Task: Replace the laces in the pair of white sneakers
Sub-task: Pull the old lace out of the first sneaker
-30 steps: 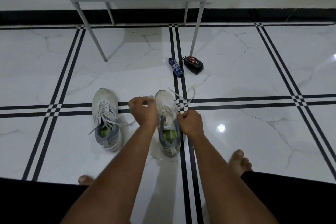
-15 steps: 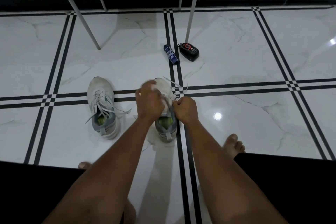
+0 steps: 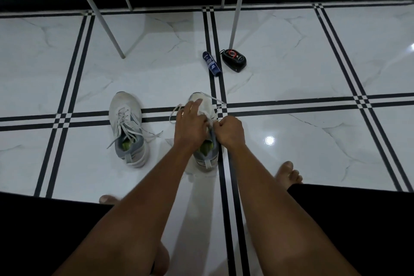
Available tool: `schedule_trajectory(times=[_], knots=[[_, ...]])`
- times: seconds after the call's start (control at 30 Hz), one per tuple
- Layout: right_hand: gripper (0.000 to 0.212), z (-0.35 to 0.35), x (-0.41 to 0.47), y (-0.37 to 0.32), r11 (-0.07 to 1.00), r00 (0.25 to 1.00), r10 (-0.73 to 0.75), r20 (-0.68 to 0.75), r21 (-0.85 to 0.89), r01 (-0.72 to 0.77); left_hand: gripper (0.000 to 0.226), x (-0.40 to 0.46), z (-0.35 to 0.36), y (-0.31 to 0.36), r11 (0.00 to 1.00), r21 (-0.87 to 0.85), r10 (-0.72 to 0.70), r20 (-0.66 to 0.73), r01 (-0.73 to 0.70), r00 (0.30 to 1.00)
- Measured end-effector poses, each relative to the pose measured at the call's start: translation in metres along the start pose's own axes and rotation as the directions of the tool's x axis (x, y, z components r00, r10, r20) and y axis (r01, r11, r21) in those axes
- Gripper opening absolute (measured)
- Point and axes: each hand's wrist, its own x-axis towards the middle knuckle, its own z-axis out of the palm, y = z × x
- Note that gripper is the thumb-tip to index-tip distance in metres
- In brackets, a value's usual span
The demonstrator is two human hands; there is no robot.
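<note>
**Lace worked on the right-hand sneaker, both hands engaged**

At the far left, marble floor tiles (image 3: 33,69) crossed by black double stripes are seen. The slanted legs of a grey metal rack (image 3: 105,22) are planted on the floor near the top of the view, in front of a black skirting band.

The left sneaker (image 3: 128,127) is set on the floor with its toe pointing away; its white lace (image 3: 125,129) is threaded through the eyelets and its loose ends are spread over the tile on both sides. A yellow-green insole is visible inside.

Just to the right, well apart from the first shoe, the right sneaker (image 3: 205,148) is placed with its toe on the stripe crossing. The left hand (image 3: 190,126) is laid over its tongue area with fingers extended toward the toe; whether anything is pinched beneath it cannot be told. A loose lace (image 3: 175,111) is looped out past the fingertips, and another strand runs off the toe to the right. The right hand (image 3: 228,133) is curled into a fist at the shoe's right edge, and the lace is pinched in it.

Farther back, a blue tube (image 3: 211,63) and a black case with a red ring (image 3: 234,60) are lying side by side near a rack leg. Bare toes (image 3: 289,173) are seen at the lower right beside dark shorts.
</note>
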Motion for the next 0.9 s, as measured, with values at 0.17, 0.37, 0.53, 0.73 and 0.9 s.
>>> schedule_trajectory(times=[0.17, 0.37, 0.53, 0.73, 0.9], knots=[[0.036, 0.003, -0.002, -0.001, 0.999, 1.0, 0.028, 0.013, 0.035, -0.028, 0.02, 0.01, -0.021, -0.003, 0.989, -0.064, -0.142, -0.14, 0.135, 0.98], [0.034, 0.0, -0.005, -0.003, 0.996, 0.998, 0.054, 0.036, 0.063, -0.056, 0.037, 0.023, -0.05, -0.026, 0.688, -0.42, -0.718, -0.282, 0.592, 0.636], [0.035, -0.002, -0.006, -0.001, 0.994, 0.994, 0.094, 0.052, 0.045, -0.096, 0.054, -0.004, -0.031, -0.025, 0.773, -0.527, -0.425, -0.018, 0.353, 0.905], [0.031, -0.001, -0.009, -0.001, 0.996, 0.995, 0.092, 0.029, -0.001, -0.092, 0.021, -0.023, -0.008, -0.032, 0.809, -0.495, -0.337, 0.051, 0.317, 0.94], [0.03, -0.002, -0.01, -0.005, 0.996, 0.995, 0.091, 0.052, -0.011, -0.09, 0.015, -0.029, 0.002, -0.032, 0.528, -0.636, -0.609, 0.177, 0.562, 0.773]])
